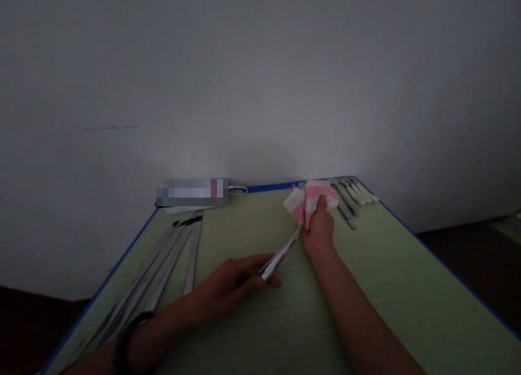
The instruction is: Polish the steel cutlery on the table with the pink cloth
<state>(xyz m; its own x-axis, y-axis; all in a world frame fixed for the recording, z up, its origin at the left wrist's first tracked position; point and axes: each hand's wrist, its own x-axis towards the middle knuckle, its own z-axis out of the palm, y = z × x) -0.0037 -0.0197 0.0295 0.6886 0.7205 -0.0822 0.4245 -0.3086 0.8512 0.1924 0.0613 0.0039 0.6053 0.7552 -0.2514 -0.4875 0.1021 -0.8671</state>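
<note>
My left hand (228,288) is closed on the near end of a long, shiny metal utensil (280,255), which slants up and away to the right. Its exact kind is hard to make out in the dim light. My right hand (321,228) grips a pink and white cloth (319,189) around the utensil's far end, so that end is hidden. Just beyond the right hand lie several metal utensils (345,207), close to the cloth. A dark band (132,331) circles my left wrist.
Several long metal utensils with dark ends (166,261) lie along the table's left side. Several white-handled pieces (360,193) rest at the far right corner. A blurred-out box-like object with a white cable (240,190) stands at the back left, before the wall (260,82). Blue trim edges the green table (391,288).
</note>
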